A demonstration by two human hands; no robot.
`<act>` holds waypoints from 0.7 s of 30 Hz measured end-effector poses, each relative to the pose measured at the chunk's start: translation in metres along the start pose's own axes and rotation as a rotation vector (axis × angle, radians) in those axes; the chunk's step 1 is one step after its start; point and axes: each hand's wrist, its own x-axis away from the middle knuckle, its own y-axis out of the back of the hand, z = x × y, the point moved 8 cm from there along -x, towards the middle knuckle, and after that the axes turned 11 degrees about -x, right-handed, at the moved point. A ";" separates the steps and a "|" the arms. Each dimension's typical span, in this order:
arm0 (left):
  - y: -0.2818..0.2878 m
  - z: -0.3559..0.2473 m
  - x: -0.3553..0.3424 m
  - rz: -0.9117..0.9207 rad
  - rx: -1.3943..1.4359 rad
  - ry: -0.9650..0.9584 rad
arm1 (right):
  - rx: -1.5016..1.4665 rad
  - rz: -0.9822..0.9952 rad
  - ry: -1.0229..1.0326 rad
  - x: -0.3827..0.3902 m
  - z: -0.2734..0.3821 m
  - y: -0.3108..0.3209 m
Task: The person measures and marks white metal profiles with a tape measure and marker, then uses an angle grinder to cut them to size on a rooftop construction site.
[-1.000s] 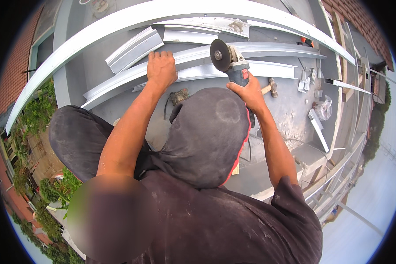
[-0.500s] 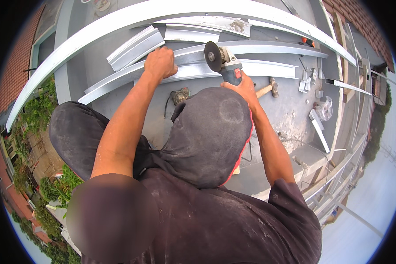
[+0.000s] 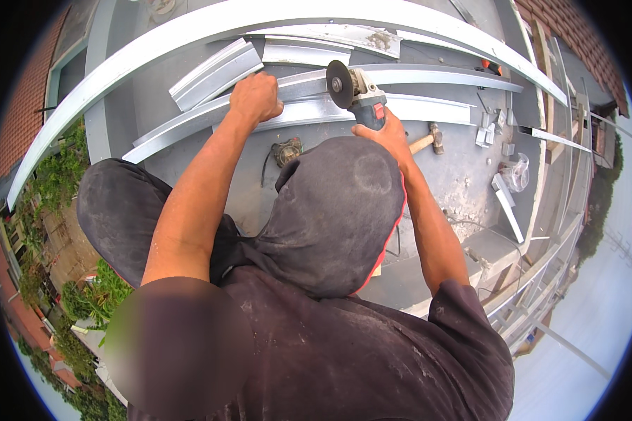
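Observation:
My right hand (image 3: pixel 387 138) is wrapped round the body of an angle grinder (image 3: pixel 369 112). Its dark cutting disc (image 3: pixel 340 83) stands upright, over or against a long silvery metal channel (image 3: pixel 428 74); whether it touches cannot be told. Left of the disc, my left hand (image 3: pixel 257 98) is closed on the same channel, fingers curled over its far edge. A second bright metal channel (image 3: pixel 428 110) lies on the near side of it. Just past my left hand rests a short, wide channel piece (image 3: pixel 214 76).
A long white metal length (image 3: pixel 189 35) arches across the far side. Near my knees sit a tape measure (image 3: pixel 286 151) and a hammer (image 3: pixel 437 138). To the right are small metal offcuts (image 3: pixel 486 133), a clear plastic bag (image 3: pixel 517 173) and a ledge with drop beyond.
The grinder and its disc have shifted slightly away from me. My left hand keeps its hold on the channel, almost unmoved.

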 end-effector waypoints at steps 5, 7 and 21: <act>0.001 0.001 0.000 0.011 -0.005 0.006 | 0.024 -0.048 0.047 -0.007 0.003 0.001; 0.002 0.000 0.000 0.041 0.002 0.003 | 0.020 -0.052 0.040 -0.006 0.004 0.001; 0.004 0.001 -0.001 0.064 0.045 -0.012 | 0.035 -0.028 -0.013 -0.003 0.001 -0.001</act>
